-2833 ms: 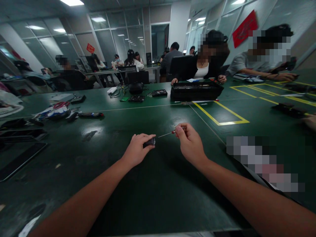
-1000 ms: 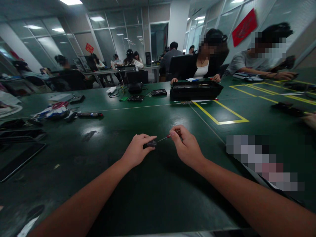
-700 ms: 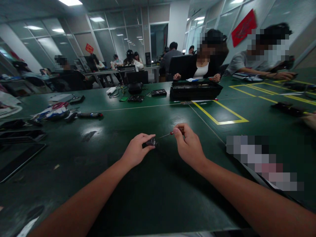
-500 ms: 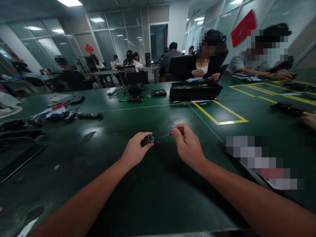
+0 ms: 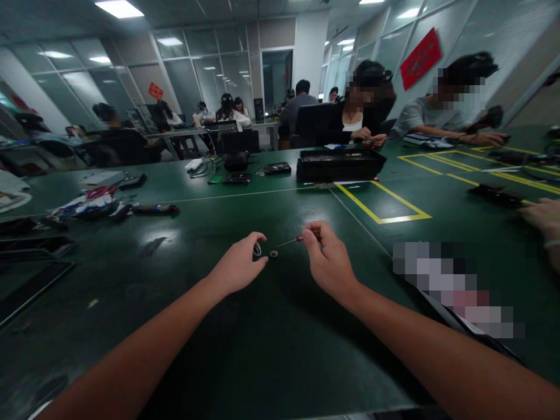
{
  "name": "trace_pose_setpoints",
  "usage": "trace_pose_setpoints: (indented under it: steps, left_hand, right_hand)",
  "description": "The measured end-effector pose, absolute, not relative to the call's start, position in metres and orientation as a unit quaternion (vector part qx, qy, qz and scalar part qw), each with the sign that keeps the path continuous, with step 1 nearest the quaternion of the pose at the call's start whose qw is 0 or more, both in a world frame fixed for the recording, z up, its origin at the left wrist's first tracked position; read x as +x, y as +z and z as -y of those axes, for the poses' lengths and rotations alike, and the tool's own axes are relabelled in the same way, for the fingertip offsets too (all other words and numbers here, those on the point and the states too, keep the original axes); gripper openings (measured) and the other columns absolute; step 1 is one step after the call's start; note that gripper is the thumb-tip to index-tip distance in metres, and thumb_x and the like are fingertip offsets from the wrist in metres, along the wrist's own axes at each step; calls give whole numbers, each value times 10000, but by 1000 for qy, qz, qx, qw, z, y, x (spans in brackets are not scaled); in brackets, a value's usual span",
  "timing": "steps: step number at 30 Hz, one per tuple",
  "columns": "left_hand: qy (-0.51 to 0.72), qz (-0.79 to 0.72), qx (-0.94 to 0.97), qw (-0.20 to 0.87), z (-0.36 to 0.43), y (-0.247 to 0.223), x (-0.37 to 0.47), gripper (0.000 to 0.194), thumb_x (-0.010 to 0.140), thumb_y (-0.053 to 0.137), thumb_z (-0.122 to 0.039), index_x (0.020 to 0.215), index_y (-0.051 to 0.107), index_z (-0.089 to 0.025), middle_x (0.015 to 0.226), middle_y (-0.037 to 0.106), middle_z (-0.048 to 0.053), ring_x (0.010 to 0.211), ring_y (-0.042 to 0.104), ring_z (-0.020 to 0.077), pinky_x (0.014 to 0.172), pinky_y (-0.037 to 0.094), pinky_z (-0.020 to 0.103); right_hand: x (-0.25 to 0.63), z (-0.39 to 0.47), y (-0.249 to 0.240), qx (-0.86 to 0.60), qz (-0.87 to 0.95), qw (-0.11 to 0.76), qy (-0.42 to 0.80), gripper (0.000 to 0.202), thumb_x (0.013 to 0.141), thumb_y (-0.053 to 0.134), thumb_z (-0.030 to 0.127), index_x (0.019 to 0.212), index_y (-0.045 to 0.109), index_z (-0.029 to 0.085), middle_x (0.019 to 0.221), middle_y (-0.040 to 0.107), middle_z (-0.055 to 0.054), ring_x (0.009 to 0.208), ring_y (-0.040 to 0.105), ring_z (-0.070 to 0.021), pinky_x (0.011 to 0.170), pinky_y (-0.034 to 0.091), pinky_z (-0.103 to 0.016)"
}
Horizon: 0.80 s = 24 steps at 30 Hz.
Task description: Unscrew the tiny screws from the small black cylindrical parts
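My right hand [image 5: 326, 254] is closed around the dark red handle of a screwdriver [image 5: 298, 238]. Its thin metal shaft points left, with the tip close to a small round dark piece [image 5: 273, 254] that has a pale ring on top and lies on the green table. Just left of that piece, my left hand [image 5: 236, 262] curls round a black cylinder [image 5: 257, 249]. Only the cylinder's light-rimmed end shows between thumb and forefinger; the palm side of the hand hides the rest.
Across the green table [image 5: 245, 361] stands a long black open case [image 5: 341, 165], behind yellow tape markings [image 5: 405, 218]. Small electronic parts [image 5: 236, 178] lie left of it. A marker-like black tool [image 5: 155, 209] rests at left. Other people sit opposite; a co-worker's hand [image 5: 542, 219] reaches in at right.
The black cylinder has turned and sits deeper in my left hand, which has shifted slightly left. The small round piece now shows clearly on the table. The screwdriver stays in my right hand.
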<state>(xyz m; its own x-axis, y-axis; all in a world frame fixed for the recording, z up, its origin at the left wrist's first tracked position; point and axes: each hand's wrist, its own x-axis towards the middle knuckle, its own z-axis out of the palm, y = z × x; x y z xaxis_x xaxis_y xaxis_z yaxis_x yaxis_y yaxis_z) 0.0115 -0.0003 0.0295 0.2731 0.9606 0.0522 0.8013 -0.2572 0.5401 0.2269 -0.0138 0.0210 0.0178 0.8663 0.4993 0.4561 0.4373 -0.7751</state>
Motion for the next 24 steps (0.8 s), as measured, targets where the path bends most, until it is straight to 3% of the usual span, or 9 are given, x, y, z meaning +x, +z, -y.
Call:
trace_pose_setpoints:
  steps: [5, 12, 19, 21, 24]
  left_hand:
    - [87, -550, 807, 197, -22, 23, 19, 338, 882, 637, -368, 1209, 638, -278, 1027, 701, 38, 885, 660, 226, 714, 463, 321]
    - [37, -499, 840, 211, -41, 20, 26, 266, 871, 657, -373, 1103, 692, -246, 1048, 716, 40, 928, 666, 213, 735, 463, 295]
    - [75, -536, 815, 208, -42, 28, 6, 315, 886, 609, -445, 1050, 712, -197, 1084, 712, 87, 976, 660, 248, 808, 477, 333]
    - [103, -556, 792, 228, -44, 32, -9, 347, 879, 602, -476, 1029, 716, -184, 1044, 717, 94, 905, 670, 243, 773, 484, 334]
    - [146, -600, 729, 296, -46, 39, -37, 386, 862, 589, -512, 1027, 691, -177, 878, 706, 78, 661, 631, 198, 583, 454, 297]
  right_hand:
    - [228, 14, 21, -493, 673, 511, 208, 183, 1009, 450, 349, 983, 581, 223, 868, 672, -38, 777, 621, -191, 684, 443, -308]
    - [227, 15, 23, -491, 677, 505, 212, 170, 1006, 449, 332, 973, 573, 221, 847, 667, -30, 745, 618, -179, 668, 439, -301]
    - [228, 15, 21, -487, 685, 495, 220, 184, 1015, 449, 343, 976, 585, 225, 859, 670, -28, 769, 623, -180, 666, 437, -299]
    - [228, 14, 21, -485, 685, 495, 224, 186, 1015, 450, 347, 978, 587, 226, 860, 672, -27, 768, 623, -181, 666, 438, -300]
    - [228, 14, 19, -482, 684, 497, 228, 184, 1011, 457, 349, 979, 588, 224, 864, 672, -29, 778, 626, -184, 680, 442, -304]
